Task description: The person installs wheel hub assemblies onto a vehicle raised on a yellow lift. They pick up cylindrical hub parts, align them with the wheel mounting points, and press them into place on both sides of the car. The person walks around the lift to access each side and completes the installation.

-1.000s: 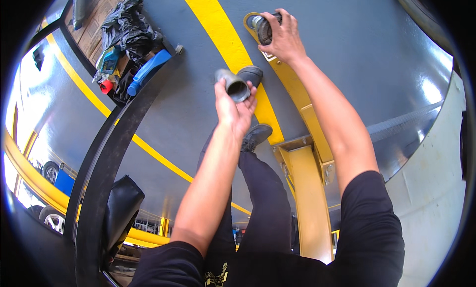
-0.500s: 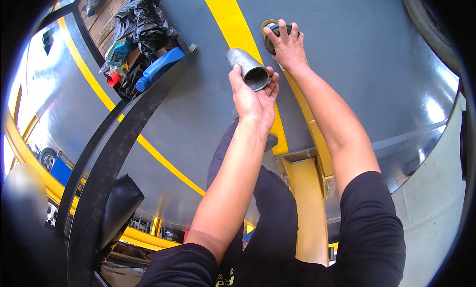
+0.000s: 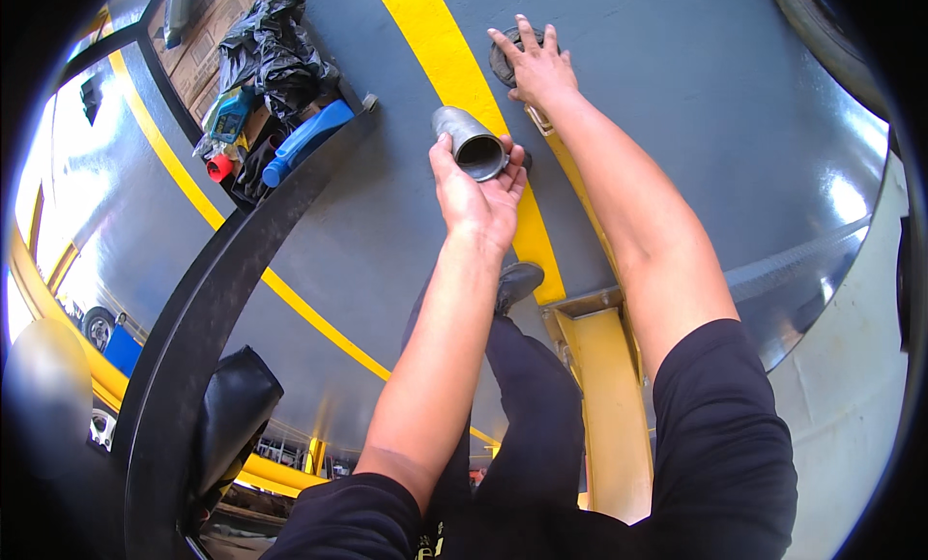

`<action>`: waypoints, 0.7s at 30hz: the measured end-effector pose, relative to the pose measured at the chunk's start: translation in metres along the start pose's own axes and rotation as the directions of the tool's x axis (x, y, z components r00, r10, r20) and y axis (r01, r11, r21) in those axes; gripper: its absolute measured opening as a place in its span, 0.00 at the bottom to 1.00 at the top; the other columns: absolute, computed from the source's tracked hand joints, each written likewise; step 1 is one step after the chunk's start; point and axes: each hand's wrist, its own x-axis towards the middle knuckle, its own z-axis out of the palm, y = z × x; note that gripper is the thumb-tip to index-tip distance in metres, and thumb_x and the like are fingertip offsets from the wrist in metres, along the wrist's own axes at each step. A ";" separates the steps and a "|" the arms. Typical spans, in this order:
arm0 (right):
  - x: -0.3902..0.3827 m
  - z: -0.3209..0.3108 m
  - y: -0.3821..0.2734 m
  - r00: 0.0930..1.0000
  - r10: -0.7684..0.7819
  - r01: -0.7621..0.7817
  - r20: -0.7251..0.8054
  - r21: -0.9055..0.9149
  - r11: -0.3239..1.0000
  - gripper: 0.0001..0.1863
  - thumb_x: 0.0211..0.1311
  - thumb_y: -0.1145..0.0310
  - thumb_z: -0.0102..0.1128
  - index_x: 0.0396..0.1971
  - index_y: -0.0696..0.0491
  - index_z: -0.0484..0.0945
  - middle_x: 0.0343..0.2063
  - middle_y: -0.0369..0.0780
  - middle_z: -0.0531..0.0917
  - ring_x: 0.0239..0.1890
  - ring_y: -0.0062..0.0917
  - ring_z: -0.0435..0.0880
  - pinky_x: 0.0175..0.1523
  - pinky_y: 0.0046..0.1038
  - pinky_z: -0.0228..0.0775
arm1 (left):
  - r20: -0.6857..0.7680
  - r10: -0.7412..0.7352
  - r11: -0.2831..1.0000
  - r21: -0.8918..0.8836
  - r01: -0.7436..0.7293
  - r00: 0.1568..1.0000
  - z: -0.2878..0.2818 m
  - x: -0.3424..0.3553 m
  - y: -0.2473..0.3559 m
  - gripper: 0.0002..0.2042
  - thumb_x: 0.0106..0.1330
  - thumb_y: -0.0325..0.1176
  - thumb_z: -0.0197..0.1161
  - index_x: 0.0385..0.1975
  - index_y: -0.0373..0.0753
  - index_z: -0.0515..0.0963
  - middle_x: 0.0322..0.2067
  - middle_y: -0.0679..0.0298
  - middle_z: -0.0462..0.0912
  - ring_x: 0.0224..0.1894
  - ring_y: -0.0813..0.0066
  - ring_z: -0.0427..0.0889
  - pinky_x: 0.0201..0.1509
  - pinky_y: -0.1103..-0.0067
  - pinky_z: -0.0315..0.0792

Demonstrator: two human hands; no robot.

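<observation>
My left hand (image 3: 474, 204) is wrapped round a hollow grey metal cylinder (image 3: 462, 125), its open end tilted towards me. The thumb lies along one side and the fingers curl round the other. Farther off and to the right, my right hand (image 3: 541, 72) has its fingers spread over a round black pad (image 3: 502, 69) by the far end of a yellow lift arm (image 3: 583, 197). The palm hides part of that pad, so whether it presses on it I cannot tell.
At the left a black tray (image 3: 295, 188) carries a blue bottle (image 3: 311, 139), a teal bottle (image 3: 228, 115) and a crumpled black plastic bag (image 3: 275, 52). A yellow line (image 3: 435, 38) crosses the grey floor. A tyre (image 3: 831, 43) stands at the upper right.
My right hand has moved farther away and slightly left, its fingers spread wider. My left hand, still round the cylinder, has shifted a little left. The view has shifted slightly, and a shoe shows more.
</observation>
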 end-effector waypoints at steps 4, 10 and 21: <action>-0.053 -0.020 0.033 0.976 0.190 -0.201 0.102 0.104 0.974 0.57 0.55 0.59 0.78 0.79 0.29 0.47 0.79 0.46 0.48 0.77 0.54 0.55 0.73 0.59 0.62 | 0.030 -0.008 0.999 0.046 0.006 1.000 -0.023 0.009 0.005 0.33 0.71 0.63 0.49 0.49 0.31 0.72 0.40 0.56 0.81 0.44 0.60 0.80 0.59 0.65 0.69; -0.265 -0.076 0.100 0.854 0.159 -0.250 0.495 0.123 0.961 0.43 0.62 0.58 0.68 0.75 0.51 0.60 0.75 0.55 0.59 0.75 0.49 0.64 0.76 0.43 0.61 | 0.123 -0.041 0.999 -0.009 0.042 0.992 -0.071 -0.063 -0.013 0.28 0.75 0.59 0.52 0.51 0.35 0.71 0.37 0.59 0.82 0.36 0.63 0.83 0.43 0.69 0.80; -0.554 -0.240 -0.038 0.942 -0.227 0.156 0.246 0.277 0.948 0.29 0.60 0.72 0.70 0.62 0.52 0.74 0.50 0.47 0.84 0.46 0.43 0.86 0.54 0.39 0.79 | 0.336 -0.486 0.770 0.602 0.213 0.807 -0.214 -0.376 -0.043 0.29 0.71 0.64 0.47 0.44 0.42 0.81 0.31 0.62 0.87 0.31 0.68 0.86 0.39 0.68 0.76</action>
